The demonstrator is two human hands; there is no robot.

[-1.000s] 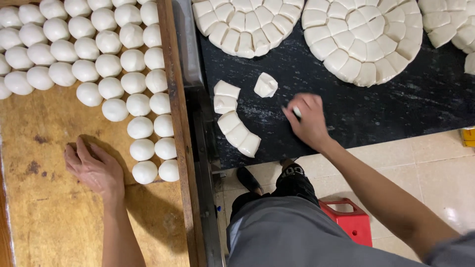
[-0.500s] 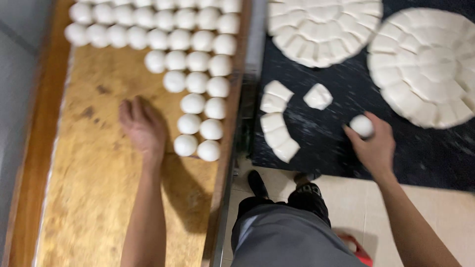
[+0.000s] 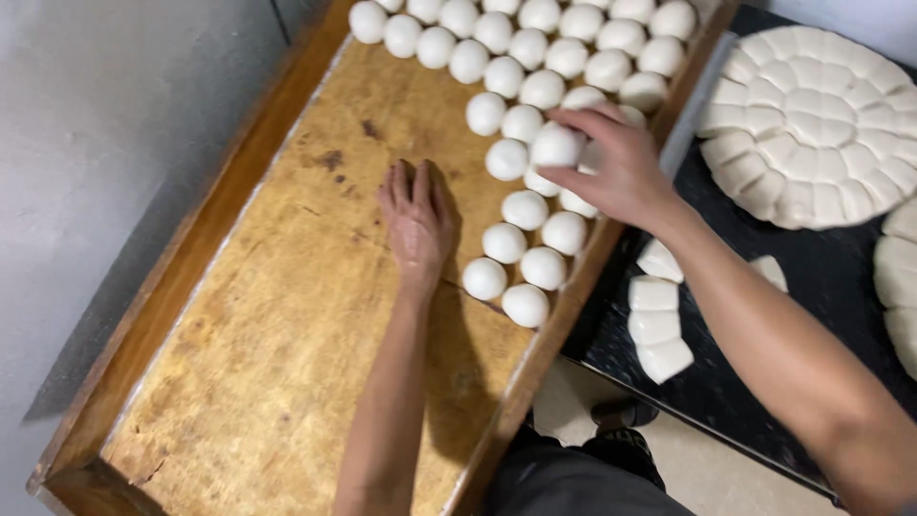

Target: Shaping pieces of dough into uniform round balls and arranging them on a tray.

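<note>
Wooden tray (image 3: 239, 315): rectangular, raised rim, worn tan board with dark stains. On it, about thirty white dough balls (image 3: 523, 209) are visible, in rows filling the tray's 12 to 2 o'clock portion; the exact count is uncertain, since the top edge crops some and the hand covers others. The balls are smooth, matte and round.

Right hand (image 3: 611, 172): reaches over the rows, fingertips pinched around one dough ball (image 3: 557, 146), held just above its neighbours near the tray's right rim. This ball looks like the rest: white, smooth, rounded.

Left hand (image 3: 417, 222): lies flat, palm down on bare wood, fingers together pointing to 12 o'clock, just at 9 o'clock of the lowest balls; holds nothing.

At 3 o'clock of the tray sits a black surface (image 3: 821, 287). On it are one full disc of cut dough wedges (image 3: 812, 124), scored in rings, a second disc partly in view at the right edge, and about five loose cut dough pieces (image 3: 654, 325), blocky and pale.
</note>
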